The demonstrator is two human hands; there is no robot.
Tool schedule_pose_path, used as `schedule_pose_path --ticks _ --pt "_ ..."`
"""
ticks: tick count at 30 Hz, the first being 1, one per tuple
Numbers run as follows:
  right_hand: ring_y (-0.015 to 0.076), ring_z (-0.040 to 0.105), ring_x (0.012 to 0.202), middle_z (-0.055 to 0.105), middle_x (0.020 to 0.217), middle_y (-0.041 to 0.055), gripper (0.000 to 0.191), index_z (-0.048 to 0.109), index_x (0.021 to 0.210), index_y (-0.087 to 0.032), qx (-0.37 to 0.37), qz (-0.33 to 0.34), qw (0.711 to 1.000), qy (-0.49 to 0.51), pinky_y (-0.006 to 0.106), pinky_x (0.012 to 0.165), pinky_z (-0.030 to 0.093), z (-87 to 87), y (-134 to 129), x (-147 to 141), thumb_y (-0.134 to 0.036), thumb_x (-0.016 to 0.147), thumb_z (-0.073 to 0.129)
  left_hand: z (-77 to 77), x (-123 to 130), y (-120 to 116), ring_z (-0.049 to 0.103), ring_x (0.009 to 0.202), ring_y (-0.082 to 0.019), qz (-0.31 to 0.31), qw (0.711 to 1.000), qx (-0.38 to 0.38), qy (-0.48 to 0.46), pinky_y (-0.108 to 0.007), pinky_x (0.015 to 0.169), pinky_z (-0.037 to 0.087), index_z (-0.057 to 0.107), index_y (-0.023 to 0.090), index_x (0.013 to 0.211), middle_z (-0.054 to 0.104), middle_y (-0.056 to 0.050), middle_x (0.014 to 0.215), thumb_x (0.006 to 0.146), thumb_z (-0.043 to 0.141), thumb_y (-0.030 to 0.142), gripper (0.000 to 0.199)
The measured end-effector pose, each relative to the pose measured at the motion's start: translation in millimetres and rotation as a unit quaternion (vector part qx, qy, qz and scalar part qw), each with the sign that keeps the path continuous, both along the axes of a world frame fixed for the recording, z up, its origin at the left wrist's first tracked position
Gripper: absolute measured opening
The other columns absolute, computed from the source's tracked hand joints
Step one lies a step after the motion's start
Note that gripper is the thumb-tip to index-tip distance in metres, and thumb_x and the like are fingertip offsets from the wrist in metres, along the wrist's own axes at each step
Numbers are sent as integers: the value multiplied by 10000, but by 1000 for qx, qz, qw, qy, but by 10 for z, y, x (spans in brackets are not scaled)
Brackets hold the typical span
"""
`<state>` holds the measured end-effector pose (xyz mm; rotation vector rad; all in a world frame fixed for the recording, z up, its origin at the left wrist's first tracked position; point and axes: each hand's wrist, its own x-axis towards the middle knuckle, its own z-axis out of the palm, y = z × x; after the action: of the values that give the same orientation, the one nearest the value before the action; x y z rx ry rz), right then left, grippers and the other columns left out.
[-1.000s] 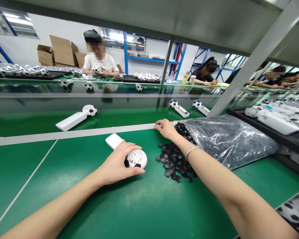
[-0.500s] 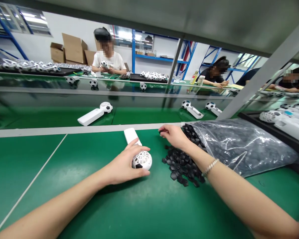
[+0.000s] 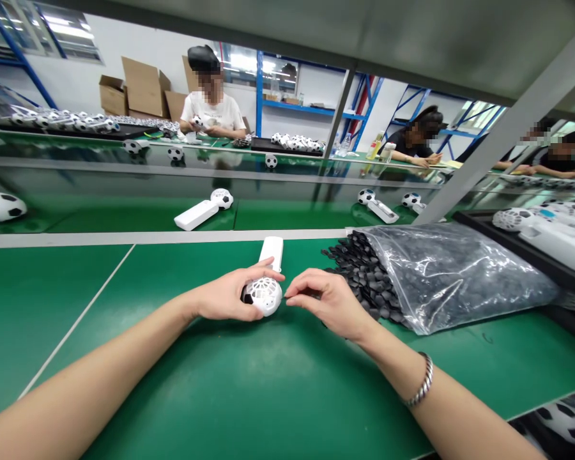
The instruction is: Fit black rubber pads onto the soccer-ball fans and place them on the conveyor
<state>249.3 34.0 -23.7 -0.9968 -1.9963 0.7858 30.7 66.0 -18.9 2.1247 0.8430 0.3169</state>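
Left hand (image 3: 225,295) is closed round a white openwork plastic ball cage (image 3: 264,295) with black panels, fingers wrapped over the top, firm hold. Cage sits on a white rectangular plastic handle (image 3: 271,252), which points to 12 o'clock, both low over the green tabletop (image 3: 249,396) just in front of the person. Right hand (image 3: 328,303) is half closed, thumb + index pinched together right by the cage at its 3 o'clock; can't tell if anything's between them. Pile of small black angular pieces (image 3: 364,275) lies at approx 2 o'clock, spilling from a clear plastic bag (image 3: 460,281). Unit looks light, hollow, stiff but thin-ribbed, maybe fragile + a bit slippery: best held by the handle or cupped whole, not by single ribs.
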Motion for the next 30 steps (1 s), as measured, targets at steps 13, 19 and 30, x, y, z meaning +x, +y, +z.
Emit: schedule_pose_path --ticks 13,19,30 --pt "153 534 868 626 931 46 174 602 935 -192 203 75 957 -193 278 722 371 15 -78 -138 -124 874 455 -56 86 -60 106 1353 -238 31 999 23 -24 -395 1091 161 411 264 1263 194 -50 1465 681 669 434 659" --pt "143 564 881 638 874 17 108 594 861 -206 127 78 984 -103 269 752 401 -12 -12 -129 -129 838 522 -59 86 -82 93 1355 -241 44 999 10 -20 -406 1088 164 432 267 1235 204 -49 1462 706 647 399 586" --pt "129 485 879 428 942 15 189 492 854 -201 -107 53 989 82 219 635 490 -131 69 -149 -201 733 638 -79 180 -119 178 1335 -266 92 992 -27 -78 -415 1062 222 468 211 1111 398 -62 1348 662 654 247 487"
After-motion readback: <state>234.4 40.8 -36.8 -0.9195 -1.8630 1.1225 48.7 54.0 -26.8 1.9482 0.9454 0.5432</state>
